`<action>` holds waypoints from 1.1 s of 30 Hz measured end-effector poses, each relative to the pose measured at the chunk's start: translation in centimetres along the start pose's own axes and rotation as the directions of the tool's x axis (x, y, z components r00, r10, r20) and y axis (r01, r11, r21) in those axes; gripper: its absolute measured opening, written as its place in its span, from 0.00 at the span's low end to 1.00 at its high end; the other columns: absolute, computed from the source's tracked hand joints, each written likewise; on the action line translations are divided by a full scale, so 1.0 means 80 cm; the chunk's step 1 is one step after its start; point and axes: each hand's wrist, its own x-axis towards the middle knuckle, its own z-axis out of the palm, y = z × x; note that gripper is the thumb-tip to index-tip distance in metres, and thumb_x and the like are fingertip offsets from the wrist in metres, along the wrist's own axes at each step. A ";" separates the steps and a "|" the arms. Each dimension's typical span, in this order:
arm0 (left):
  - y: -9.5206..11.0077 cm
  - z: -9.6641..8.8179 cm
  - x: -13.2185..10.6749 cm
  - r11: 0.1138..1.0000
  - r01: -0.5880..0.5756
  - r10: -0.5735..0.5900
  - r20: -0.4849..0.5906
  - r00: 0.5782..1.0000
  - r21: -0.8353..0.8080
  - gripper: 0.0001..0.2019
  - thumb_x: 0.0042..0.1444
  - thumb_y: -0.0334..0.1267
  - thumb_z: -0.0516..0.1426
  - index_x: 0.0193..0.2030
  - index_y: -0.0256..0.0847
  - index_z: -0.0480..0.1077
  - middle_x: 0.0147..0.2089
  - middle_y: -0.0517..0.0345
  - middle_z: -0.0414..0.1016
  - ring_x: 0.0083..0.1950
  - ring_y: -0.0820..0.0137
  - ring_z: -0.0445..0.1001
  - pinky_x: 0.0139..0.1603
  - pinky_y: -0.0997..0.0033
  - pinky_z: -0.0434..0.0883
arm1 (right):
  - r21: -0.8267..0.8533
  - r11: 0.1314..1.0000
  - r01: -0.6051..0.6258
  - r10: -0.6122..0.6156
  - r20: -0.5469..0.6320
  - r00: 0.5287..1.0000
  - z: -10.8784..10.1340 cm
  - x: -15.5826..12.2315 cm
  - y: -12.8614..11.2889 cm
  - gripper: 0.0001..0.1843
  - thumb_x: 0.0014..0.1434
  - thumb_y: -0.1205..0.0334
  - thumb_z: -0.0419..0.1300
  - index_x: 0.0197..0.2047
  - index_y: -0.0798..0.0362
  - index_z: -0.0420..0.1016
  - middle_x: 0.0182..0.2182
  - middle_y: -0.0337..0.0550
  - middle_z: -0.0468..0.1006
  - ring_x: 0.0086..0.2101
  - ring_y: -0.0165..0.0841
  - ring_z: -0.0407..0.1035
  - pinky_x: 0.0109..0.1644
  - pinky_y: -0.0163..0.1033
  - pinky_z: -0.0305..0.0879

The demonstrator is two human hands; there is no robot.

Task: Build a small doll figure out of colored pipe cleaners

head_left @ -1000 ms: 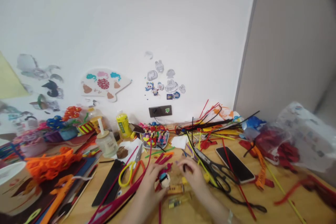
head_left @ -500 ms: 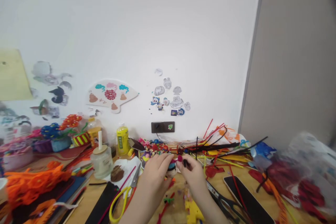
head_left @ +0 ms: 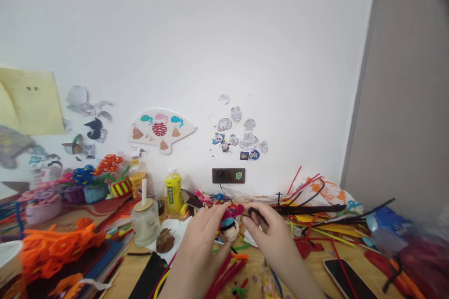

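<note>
In the head view, your left hand (head_left: pixel 201 238) is clamped on a small doll (head_left: pixel 229 232), a pale ball with dark and blue bands and a magenta top, held up above the middle of the table (head_left: pixel 135 268). Your right hand (head_left: pixel 273 233) sits just beside it, fingers curled round a black strip (head_left: pixel 260 217); you cannot tell whether its fingertips touch the doll. On the wall ahead, a white paper fan (head_left: pixel 184 131) carries the one character you can read plainly, a red "囍", between coloured clouds and brown shapes. Right of it are cartoon stickers (head_left: pixel 248 140), with a dark wall socket (head_left: pixel 228 175) below bearing a green sticker. The yellow bottle (head_left: pixel 173 191) has a label with a column of characters too small to make out. The glass jar (head_left: pixel 146 224) stands nearer you, and the phone (head_left: pixel 345 278), lying to your right under a red strip, has a dark screen.
</note>
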 end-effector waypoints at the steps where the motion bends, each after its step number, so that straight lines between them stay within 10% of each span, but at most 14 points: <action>1: 0.000 -0.001 0.002 1.000 -0.002 0.002 -0.012 1.000 -0.003 0.23 0.52 0.32 0.55 0.55 0.42 0.58 0.47 0.45 0.74 0.48 0.57 0.73 0.44 0.54 0.73 | 0.052 0.999 -0.004 0.002 0.027 1.000 0.004 -0.002 0.000 0.15 0.51 0.56 0.58 0.42 0.52 0.73 0.35 0.46 0.75 0.35 0.38 0.68 0.40 0.39 0.65; 7: 0.004 -0.003 0.005 0.991 0.012 -0.015 -0.020 1.000 -0.130 0.21 0.54 0.31 0.54 0.56 0.44 0.59 0.47 0.49 0.74 0.46 0.61 0.73 0.44 0.61 0.73 | 0.395 0.915 -0.085 0.009 0.190 0.982 0.024 -0.007 -0.014 0.24 0.54 0.41 0.53 0.41 0.53 0.72 0.29 0.43 0.73 0.30 0.35 0.67 0.34 0.37 0.65; 13: 0.006 0.011 -0.004 0.915 0.193 -0.212 -0.016 0.977 -0.354 0.30 0.52 0.34 0.56 0.61 0.51 0.50 0.61 0.49 0.62 0.59 0.58 0.64 0.54 0.57 0.67 | 0.560 0.748 -0.357 0.306 0.186 0.934 0.034 -0.009 -0.021 0.26 0.46 0.36 0.58 0.27 0.53 0.67 0.16 0.30 0.55 0.17 0.23 0.48 0.18 0.28 0.46; 18: 0.014 0.013 0.002 0.560 0.441 -0.509 0.129 0.851 -0.701 0.38 0.47 0.34 0.59 0.64 0.46 0.46 0.60 0.43 0.63 0.54 0.58 0.69 0.48 0.62 0.71 | 0.588 0.700 -0.405 0.347 0.216 0.913 0.033 -0.010 -0.021 0.26 0.45 0.37 0.59 0.24 0.53 0.60 0.15 0.27 0.52 0.17 0.21 0.44 0.18 0.28 0.41; 25: 0.018 0.020 0.015 -0.066 0.540 -0.417 0.515 0.749 -0.839 0.24 0.36 0.35 0.67 0.44 0.36 0.71 0.44 0.45 0.78 0.46 0.56 0.74 0.45 0.59 0.72 | 0.582 0.720 -0.379 0.273 0.265 0.925 0.025 -0.009 -0.021 0.22 0.50 0.42 0.60 0.29 0.55 0.65 0.18 0.29 0.57 0.18 0.21 0.47 0.20 0.28 0.44; 33: 0.034 0.001 0.021 -0.120 0.540 -0.483 0.524 0.701 -0.833 0.22 0.43 0.41 0.65 0.47 0.41 0.72 0.48 0.50 0.77 0.52 0.62 0.71 0.51 0.67 0.68 | 0.528 0.770 -0.359 0.257 0.258 0.931 0.014 -0.007 -0.022 0.22 0.49 0.43 0.60 0.30 0.56 0.68 0.17 0.30 0.61 0.16 0.20 0.48 0.19 0.28 0.43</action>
